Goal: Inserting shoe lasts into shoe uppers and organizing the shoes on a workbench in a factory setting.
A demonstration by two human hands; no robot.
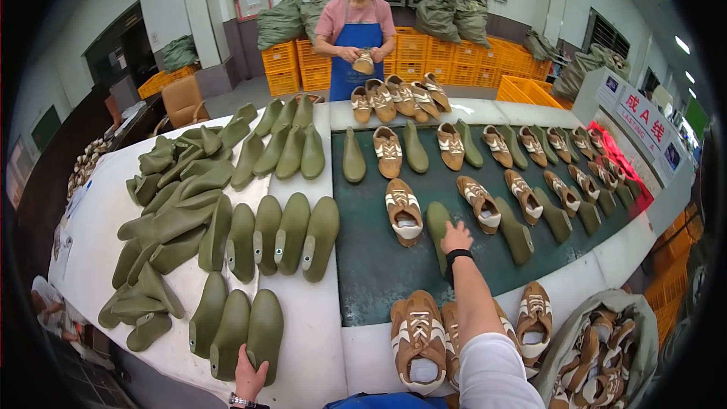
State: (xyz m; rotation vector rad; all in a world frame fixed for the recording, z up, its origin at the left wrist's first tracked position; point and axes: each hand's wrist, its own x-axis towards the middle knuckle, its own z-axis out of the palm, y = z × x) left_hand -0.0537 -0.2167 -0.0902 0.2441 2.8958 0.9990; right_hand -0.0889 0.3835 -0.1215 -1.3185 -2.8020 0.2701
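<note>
My left hand (250, 376) grips the lower end of a green shoe last (266, 329), thumb and fingers on either side. Two more lasts (229, 337) lie beside it on the white table. Out over the dark green conveyor belt (371, 280), my right hand (457, 239) has its fingers on the right side of another last (437, 227); its grip is partly hidden. That last lies between a brown-and-white sneaker (404, 212) and a second sneaker (478, 203). Sneakers and lasts alternate in two rows along the belt.
A large pile of lasts (178, 220) covers the left table. Sneakers (419, 337) stand at the near edge, partly behind my right arm. A sack of shoes (606, 356) is at right. Across the belt, a person in a blue apron (356, 38) holds a shoe; yellow crates (413, 47) stand behind.
</note>
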